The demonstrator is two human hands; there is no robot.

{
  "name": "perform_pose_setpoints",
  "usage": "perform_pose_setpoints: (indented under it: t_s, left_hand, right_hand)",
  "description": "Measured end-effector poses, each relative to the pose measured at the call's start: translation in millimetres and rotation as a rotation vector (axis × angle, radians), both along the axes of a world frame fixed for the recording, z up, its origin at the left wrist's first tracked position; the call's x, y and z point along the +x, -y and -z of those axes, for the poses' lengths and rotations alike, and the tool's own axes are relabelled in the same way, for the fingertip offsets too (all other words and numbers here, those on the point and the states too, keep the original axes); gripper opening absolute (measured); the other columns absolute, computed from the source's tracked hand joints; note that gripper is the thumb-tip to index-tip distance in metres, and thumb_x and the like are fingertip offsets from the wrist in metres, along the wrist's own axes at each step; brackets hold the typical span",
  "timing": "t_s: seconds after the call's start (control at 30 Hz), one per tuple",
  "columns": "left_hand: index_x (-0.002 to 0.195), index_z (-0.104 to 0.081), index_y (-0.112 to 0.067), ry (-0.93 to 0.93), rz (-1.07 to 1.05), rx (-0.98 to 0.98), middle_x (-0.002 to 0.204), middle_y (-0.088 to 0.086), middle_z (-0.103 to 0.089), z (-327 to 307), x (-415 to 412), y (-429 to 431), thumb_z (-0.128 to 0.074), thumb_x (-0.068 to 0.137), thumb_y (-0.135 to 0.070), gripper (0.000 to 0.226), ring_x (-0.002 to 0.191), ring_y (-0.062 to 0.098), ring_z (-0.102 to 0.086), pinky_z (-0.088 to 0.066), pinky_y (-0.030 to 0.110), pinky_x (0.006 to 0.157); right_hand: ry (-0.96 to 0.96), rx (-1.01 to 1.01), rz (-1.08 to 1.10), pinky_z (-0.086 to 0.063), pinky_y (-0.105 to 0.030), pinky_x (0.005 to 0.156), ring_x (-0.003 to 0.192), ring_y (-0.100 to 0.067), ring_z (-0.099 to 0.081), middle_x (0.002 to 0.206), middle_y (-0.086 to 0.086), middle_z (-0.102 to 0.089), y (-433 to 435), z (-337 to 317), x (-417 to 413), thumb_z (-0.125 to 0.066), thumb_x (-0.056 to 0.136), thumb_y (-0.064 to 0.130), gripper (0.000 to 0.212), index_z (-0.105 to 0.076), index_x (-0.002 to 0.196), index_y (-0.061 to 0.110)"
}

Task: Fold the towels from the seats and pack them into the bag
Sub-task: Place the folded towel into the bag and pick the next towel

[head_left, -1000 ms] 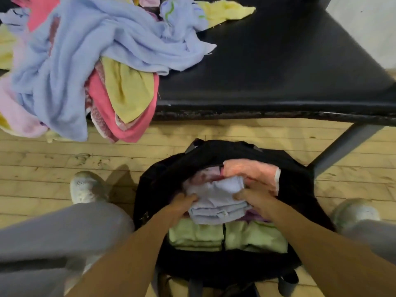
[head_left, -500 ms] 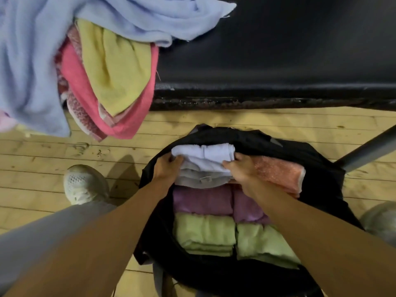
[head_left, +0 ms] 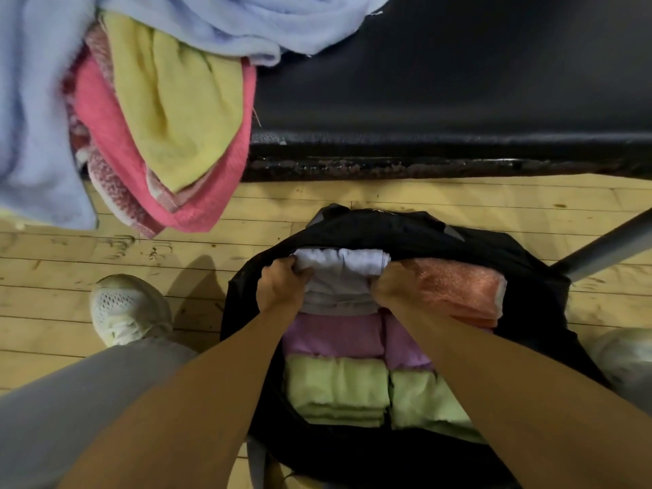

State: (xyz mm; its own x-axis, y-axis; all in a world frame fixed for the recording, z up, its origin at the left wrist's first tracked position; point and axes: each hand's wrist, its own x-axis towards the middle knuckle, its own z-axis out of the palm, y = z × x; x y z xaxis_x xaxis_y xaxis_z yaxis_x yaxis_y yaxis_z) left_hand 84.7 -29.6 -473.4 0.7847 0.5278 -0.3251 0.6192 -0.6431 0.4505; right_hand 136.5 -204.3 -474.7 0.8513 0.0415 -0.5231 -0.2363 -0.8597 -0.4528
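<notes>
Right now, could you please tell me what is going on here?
A person is packing folded towels into the black bag on the floor. The left hand and right hand grip a folded pale towel by its two sides at the bag's far end, beside an orange towel. Nearer the person, purple towels and green towels already lie packed. A pile of unfolded towels hangs over the edge of the black seat.
</notes>
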Motion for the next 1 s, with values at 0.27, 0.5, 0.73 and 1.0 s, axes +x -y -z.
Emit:
perform_pose_setpoints:
  t_s: [0.27, 0.5, 0.73, 1.0]
  left_hand:
    - [0.119, -0.065, -0.008, -0.134, 0.111, -0.156, 0.116, 0.015, -0.066, -58.2, -18.7, 0.6, -0.057, 0.09, -0.024, 0.035, 0.105, 0.032, -0.062, -0.05, 0.031, 0.083]
    - [0.108, -0.068, -0.009, -0.005, 0.243, -0.422, 0.106, 0.013, -0.069, -168.4, -23.3, -0.7, -0.056, 0.093, -0.008, 0.019, 0.089, 0.022, -0.068, -0.054, 0.02, 0.064]
    - [0.11, -0.068, -0.008, 0.196, 0.426, -0.476, 0.095, 0.008, -0.073, -282.9, -52.5, -8.9, -0.055, 0.095, -0.009, 0.02, 0.087, 0.019, -0.072, -0.056, 0.021, 0.074]
    - [0.104, -0.066, -0.019, 0.562, 0.276, -0.269, 0.089, 0.002, -0.072, -329.0, -58.3, -84.3, -0.058, 0.093, -0.013, 0.015, 0.078, 0.015, -0.067, -0.047, 0.021, 0.066]
  right_hand:
    - [-0.043, -0.075, -0.022, -0.046, -0.028, 0.067, 0.103, -0.031, -0.064, 0.113, -0.018, -0.063, 11.1, -58.1, -2.7, -0.05, 0.092, 0.003, 0.023, -0.06, 0.112, 0.0]
    - [0.026, 0.267, -0.112, -0.059, -0.037, 0.069, 0.077, -0.027, -0.069, 0.097, -0.02, -0.072, 20.0, -165.0, -5.0, -0.056, 0.088, 0.003, 0.01, -0.065, 0.084, 0.007]
    - [0.263, 0.398, -0.274, -0.061, -0.032, 0.07, 0.068, -0.013, -0.068, 0.076, -0.003, -0.071, 4.9, -279.4, -27.9, -0.06, 0.09, 0.005, 0.018, -0.07, 0.079, 0.015]
    - [0.431, 0.498, -0.309, -0.06, -0.025, 0.066, 0.075, -0.013, -0.067, 0.081, -0.004, -0.071, -47.6, -332.6, -24.7, -0.061, 0.09, 0.007, 0.011, -0.071, 0.09, 0.011]
